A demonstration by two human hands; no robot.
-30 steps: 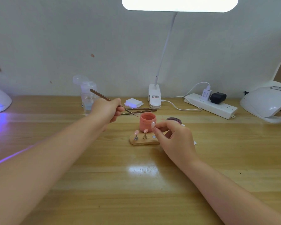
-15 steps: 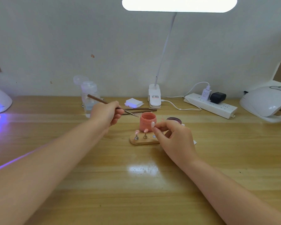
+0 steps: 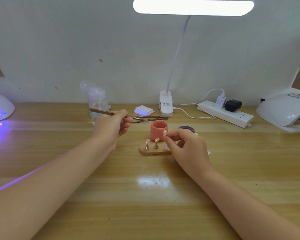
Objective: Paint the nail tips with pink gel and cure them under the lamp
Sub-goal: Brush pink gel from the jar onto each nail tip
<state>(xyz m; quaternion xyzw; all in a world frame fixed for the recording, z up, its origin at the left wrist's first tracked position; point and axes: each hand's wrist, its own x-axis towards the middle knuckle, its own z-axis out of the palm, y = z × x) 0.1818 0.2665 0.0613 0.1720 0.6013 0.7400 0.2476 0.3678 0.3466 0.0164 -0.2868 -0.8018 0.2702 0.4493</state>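
Landmark: pink jar [image 3: 158, 131], open, at mid-desk.

Hands. Left hand [image 3: 112, 126], left of the jar, fingers curled round a brush [image 3: 111, 113] whose tip points toward the jar mouth. Right hand [image 3: 185, 146], just right of the jar, pinches one nail tip [image 3: 165, 133] held up against the jar's front.

Task items. Wooden stand [image 3: 154, 150] directly in front of the jar; two nail tips [image 3: 151, 140] on pegs, both looking pink; one bare metal spot at its right end.

Containers.
- Pink jar: lid off, pink gel inside, level not readable.
- Dark lid [image 3: 186, 129], right of the jar, partly hidden by fingers.
- Clear bottle [image 3: 97, 103], behind and left of the jar, cap flipped open; contents unclear.
- Curing lamp [image 3: 284, 111], far right of the jar; something small inside, unidentifiable.
- Second lamp [image 3: 0, 106], far left, glowing violet.

Risks, judged.
- Brush knocks the jar: gel spills.
- Pinched tip slips or smears against fingers.
- Overloaded brush drips on the desk [image 3: 154, 196].
- Right wrist nudges the stand: the pegged tips topple.
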